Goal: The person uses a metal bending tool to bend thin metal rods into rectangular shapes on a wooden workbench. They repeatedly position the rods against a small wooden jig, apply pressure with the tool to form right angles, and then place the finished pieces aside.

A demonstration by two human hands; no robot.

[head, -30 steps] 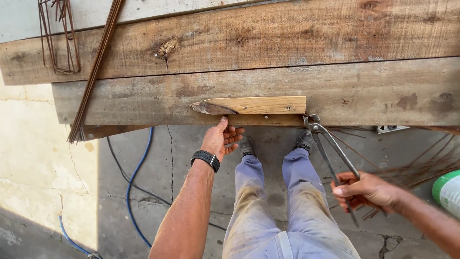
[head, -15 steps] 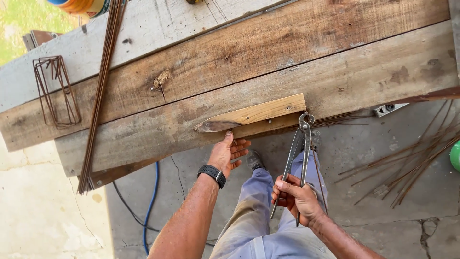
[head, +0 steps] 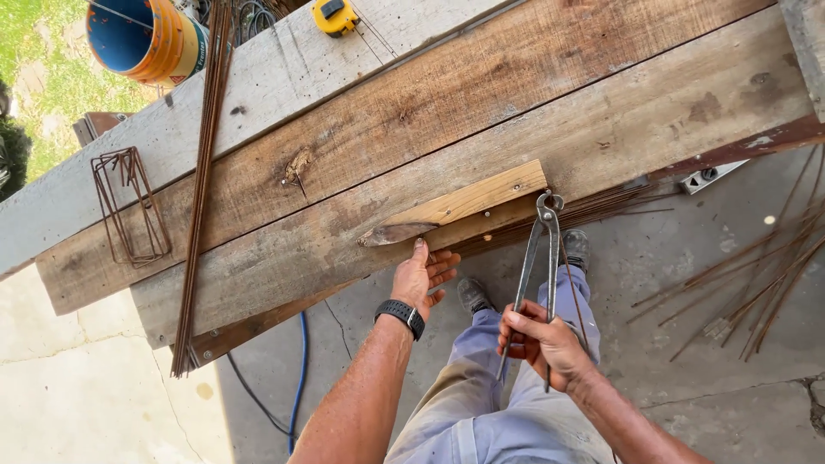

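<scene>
a: we get one view only, worn on the head, looking steeply down past our own arms and legs.

b: it faces forward over the plank bench, near enough to fill the upper frame, concrete floor below.

a: our left hand and right hand sit low and close. no second view shares anything.
</scene>
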